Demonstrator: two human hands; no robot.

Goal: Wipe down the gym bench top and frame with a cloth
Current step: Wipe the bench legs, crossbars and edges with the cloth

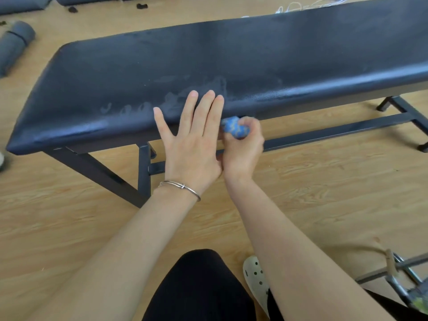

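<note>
Gym bench top (231,54) — dark padded vinyl with pale smears near its front edge. It stands on a wooden floor (301,193).
Frame (324,134) — dark metal bar and legs beneath the top.
Left hand (192,144) — fingers (206,107) straight and spread, laid over the front edge, holding nothing. A thin bracelet (183,186) is on the wrist.
Right hand (243,154) — fingers curled tight round a balled blue cloth (235,129) at the underside of the front edge, just beside the left hand.
Grey foam rolls (16,42) — on the floor, far left.

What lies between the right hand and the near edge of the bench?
Only the cloth, balled in the right hand, just below the bench pad's near edge, as the head view shows.
</note>
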